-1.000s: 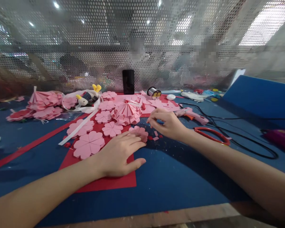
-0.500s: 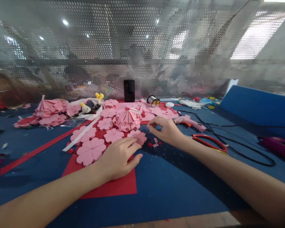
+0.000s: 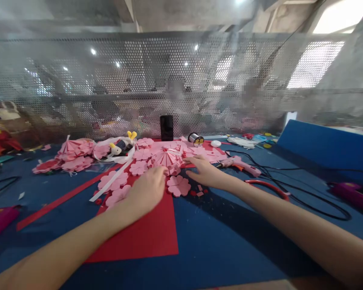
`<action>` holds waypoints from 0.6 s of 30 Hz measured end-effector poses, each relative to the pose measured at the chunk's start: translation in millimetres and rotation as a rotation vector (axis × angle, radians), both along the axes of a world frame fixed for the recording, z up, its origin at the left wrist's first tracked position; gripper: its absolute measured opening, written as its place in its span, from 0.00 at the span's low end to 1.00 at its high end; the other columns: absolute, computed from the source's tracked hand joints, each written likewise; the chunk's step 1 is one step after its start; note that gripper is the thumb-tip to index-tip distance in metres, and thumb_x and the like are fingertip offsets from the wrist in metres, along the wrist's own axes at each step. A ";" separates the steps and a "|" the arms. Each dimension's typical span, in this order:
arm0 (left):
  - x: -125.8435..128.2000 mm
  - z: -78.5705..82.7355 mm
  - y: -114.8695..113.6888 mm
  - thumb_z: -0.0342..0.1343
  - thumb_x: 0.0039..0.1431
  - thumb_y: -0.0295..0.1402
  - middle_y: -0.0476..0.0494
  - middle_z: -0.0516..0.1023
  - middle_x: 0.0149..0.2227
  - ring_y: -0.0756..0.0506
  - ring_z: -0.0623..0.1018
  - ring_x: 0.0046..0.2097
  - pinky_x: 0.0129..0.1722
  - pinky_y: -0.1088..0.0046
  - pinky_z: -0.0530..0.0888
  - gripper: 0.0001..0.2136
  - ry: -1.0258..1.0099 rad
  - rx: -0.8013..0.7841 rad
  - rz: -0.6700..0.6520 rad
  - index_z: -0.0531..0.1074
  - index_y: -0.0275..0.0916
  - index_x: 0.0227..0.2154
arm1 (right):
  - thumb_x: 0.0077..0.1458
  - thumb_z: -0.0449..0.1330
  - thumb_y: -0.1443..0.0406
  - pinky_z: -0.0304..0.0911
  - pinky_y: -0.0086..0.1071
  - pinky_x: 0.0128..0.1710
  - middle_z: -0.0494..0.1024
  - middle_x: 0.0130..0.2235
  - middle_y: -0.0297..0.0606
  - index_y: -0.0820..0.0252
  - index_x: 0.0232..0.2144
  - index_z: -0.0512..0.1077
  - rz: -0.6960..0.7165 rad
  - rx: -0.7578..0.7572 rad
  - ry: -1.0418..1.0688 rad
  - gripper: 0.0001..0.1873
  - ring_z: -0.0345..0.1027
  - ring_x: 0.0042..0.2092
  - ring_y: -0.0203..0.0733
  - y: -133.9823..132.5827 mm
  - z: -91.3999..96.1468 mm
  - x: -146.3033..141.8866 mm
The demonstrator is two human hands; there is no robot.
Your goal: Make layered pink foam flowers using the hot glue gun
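Left hand: curled, its fingertips at the near edge of the pleated paper flower; what it gripped, if anything, was hidden.
Pleat risk: a hard squeeze from both sides could have crumpled the folds.
Flower's place: it sat at the centre of the frame.
Right hand: fingers loosely spread, thumb apart, nothing visibly held; tips neared the flower's right edge.

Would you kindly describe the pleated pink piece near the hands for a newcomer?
On the blue table, a black phone stands before the mesh panel. Between it and the left hand, the pleated piece rises domed, unlike the flat flowers nearby.
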State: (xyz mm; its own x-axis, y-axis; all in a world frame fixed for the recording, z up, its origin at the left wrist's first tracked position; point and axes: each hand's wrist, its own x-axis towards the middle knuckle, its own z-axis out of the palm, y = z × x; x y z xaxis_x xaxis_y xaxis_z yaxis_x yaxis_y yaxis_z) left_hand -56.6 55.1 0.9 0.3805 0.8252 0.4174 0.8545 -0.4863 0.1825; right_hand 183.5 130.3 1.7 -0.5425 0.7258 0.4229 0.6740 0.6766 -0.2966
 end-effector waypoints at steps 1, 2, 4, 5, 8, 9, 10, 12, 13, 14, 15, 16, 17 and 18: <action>-7.6 5.8 13.7 0.40 0.66 0.23 0.34 0.75 0.51 0.41 0.75 0.53 0.53 0.60 0.72 0.17 0.041 0.019 0.086 0.68 0.32 0.53 | 0.54 0.59 0.67 0.63 0.53 0.55 0.79 0.48 0.51 0.68 0.53 0.70 0.001 0.005 0.006 0.24 0.66 0.56 0.55 -2.9 2.2 1.1; -15.9 11.5 29.4 0.40 0.63 0.19 0.32 0.74 0.52 0.39 0.74 0.55 0.55 0.58 0.70 0.19 0.055 0.028 0.131 0.68 0.30 0.53 | 0.55 0.58 0.67 0.63 0.53 0.55 0.79 0.47 0.49 0.66 0.53 0.70 0.002 0.012 0.013 0.22 0.66 0.56 0.54 -7.2 4.9 2.1; -32.3 21.2 64.3 0.41 0.61 0.17 0.28 0.73 0.52 0.38 0.72 0.57 0.58 0.57 0.68 0.19 0.066 0.041 0.193 0.69 0.26 0.51 | 0.57 0.57 0.67 0.63 0.52 0.55 0.79 0.47 0.48 0.64 0.51 0.71 0.010 0.028 0.025 0.19 0.66 0.55 0.53 -19.4 11.2 3.6; -39.2 24.4 82.0 0.41 0.63 0.17 0.29 0.74 0.52 0.39 0.72 0.57 0.58 0.57 0.68 0.17 0.068 0.043 0.222 0.70 0.27 0.50 | 0.57 0.56 0.68 0.64 0.52 0.54 0.78 0.46 0.47 0.64 0.50 0.71 0.023 0.038 0.029 0.18 0.66 0.54 0.52 -27.1 14.2 4.1; -51.9 26.2 128.9 0.55 0.66 0.33 0.38 0.73 0.53 0.40 0.74 0.53 0.52 0.54 0.73 0.13 0.092 0.017 0.265 0.70 0.35 0.51 | 0.58 0.56 0.68 0.66 0.50 0.52 0.78 0.43 0.45 0.61 0.49 0.71 0.092 0.071 0.056 0.16 0.66 0.52 0.50 -52.5 19.2 6.0; -53.5 24.8 141.6 0.56 0.65 0.37 0.38 0.72 0.54 0.40 0.75 0.52 0.50 0.54 0.74 0.16 0.099 0.004 0.278 0.69 0.36 0.53 | 0.59 0.55 0.69 0.66 0.49 0.52 0.78 0.43 0.45 0.60 0.49 0.71 0.108 0.079 0.078 0.15 0.66 0.52 0.49 -60.5 19.0 7.1; -54.2 23.0 152.9 0.57 0.65 0.38 0.38 0.72 0.54 0.40 0.75 0.51 0.49 0.55 0.75 0.17 0.103 -0.014 0.285 0.69 0.37 0.53 | 0.59 0.55 0.68 0.67 0.48 0.53 0.78 0.43 0.45 0.59 0.48 0.71 0.118 0.088 0.102 0.14 0.66 0.52 0.48 -67.6 18.0 8.7; -54.4 19.4 171.8 0.56 0.65 0.38 0.38 0.72 0.54 0.41 0.76 0.50 0.48 0.56 0.76 0.17 0.097 -0.058 0.303 0.69 0.37 0.53 | 0.60 0.54 0.69 0.67 0.47 0.52 0.77 0.42 0.45 0.58 0.48 0.71 0.117 0.107 0.141 0.14 0.66 0.53 0.48 -78.1 14.5 13.0; -54.7 18.2 179.9 0.56 0.65 0.38 0.38 0.72 0.53 0.41 0.76 0.50 0.48 0.56 0.76 0.17 0.086 -0.079 0.316 0.69 0.37 0.54 | 0.60 0.54 0.69 0.68 0.46 0.52 0.78 0.42 0.45 0.58 0.48 0.71 0.113 0.113 0.152 0.14 0.66 0.53 0.48 -81.5 12.8 15.5; -55.3 17.7 187.2 0.56 0.65 0.38 0.38 0.72 0.53 0.41 0.76 0.50 0.48 0.56 0.76 0.17 0.069 -0.100 0.329 0.69 0.37 0.54 | 0.60 0.55 0.69 0.68 0.45 0.52 0.78 0.41 0.44 0.58 0.48 0.70 0.108 0.114 0.157 0.14 0.66 0.53 0.48 -83.6 11.4 18.1; -56.6 17.9 193.7 0.56 0.65 0.38 0.38 0.72 0.53 0.41 0.76 0.50 0.47 0.56 0.76 0.17 0.049 -0.122 0.341 0.69 0.37 0.54 | 0.60 0.55 0.69 0.69 0.45 0.51 0.78 0.41 0.44 0.58 0.48 0.70 0.107 0.111 0.157 0.14 0.66 0.53 0.48 -84.7 10.7 20.5; -58.3 18.8 199.5 0.56 0.65 0.38 0.38 0.72 0.53 0.41 0.76 0.49 0.47 0.56 0.76 0.17 0.025 -0.144 0.352 0.69 0.37 0.53 | 0.60 0.55 0.70 0.69 0.45 0.51 0.78 0.41 0.44 0.58 0.48 0.70 0.108 0.105 0.155 0.14 0.66 0.53 0.48 -85.1 10.5 22.6; -60.5 20.1 204.4 0.57 0.65 0.38 0.38 0.72 0.53 0.41 0.76 0.49 0.47 0.56 0.76 0.17 -0.006 -0.160 0.358 0.69 0.37 0.53 | 0.59 0.55 0.70 0.69 0.45 0.51 0.78 0.40 0.44 0.58 0.48 0.70 0.110 0.100 0.152 0.14 0.66 0.53 0.48 -85.1 10.8 24.3; -62.7 21.8 208.6 0.57 0.65 0.38 0.39 0.73 0.53 0.40 0.76 0.49 0.47 0.57 0.76 0.17 -0.038 -0.177 0.361 0.69 0.37 0.53 | 0.59 0.55 0.70 0.68 0.45 0.51 0.78 0.41 0.43 0.58 0.47 0.70 0.114 0.096 0.152 0.14 0.66 0.53 0.48 -84.7 11.4 25.6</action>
